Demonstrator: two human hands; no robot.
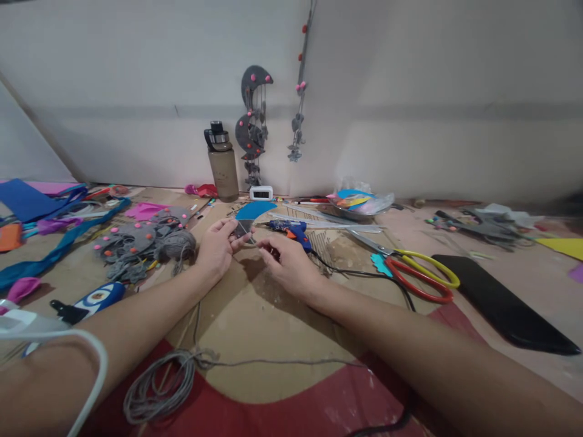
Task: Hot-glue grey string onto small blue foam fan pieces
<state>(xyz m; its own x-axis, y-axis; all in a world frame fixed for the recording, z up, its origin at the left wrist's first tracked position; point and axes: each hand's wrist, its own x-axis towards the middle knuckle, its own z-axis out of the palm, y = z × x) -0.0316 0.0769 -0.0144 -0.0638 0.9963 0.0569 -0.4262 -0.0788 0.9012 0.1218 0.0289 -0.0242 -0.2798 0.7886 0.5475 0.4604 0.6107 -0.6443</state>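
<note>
My left hand [217, 246] pinches a small dark grey felt piece [245, 227] between thumb and fingers above the cardboard. Just to its right, my right hand [289, 264] has its fingertips closed on a thin strand, apparently grey yarn [252, 239], which crosses the felt; the exact grip is partly hidden. Behind both hands lies a curved blue piece [255, 210]. A blue glue gun [291, 230] with an orange trigger rests beyond my right hand. Nearer to me, a loose coil of grey cord [159, 388] lies on the cardboard's front edge.
Scissors [423, 276] with red and yellow handles and a black phone-like slab [501, 303] lie at right. Grey felt shapes with pompoms [136, 240] are heaped at left. A bottle [224, 170] stands by the wall, near hanging felt moons [250, 130]. A white cable [98, 364] crosses my left forearm.
</note>
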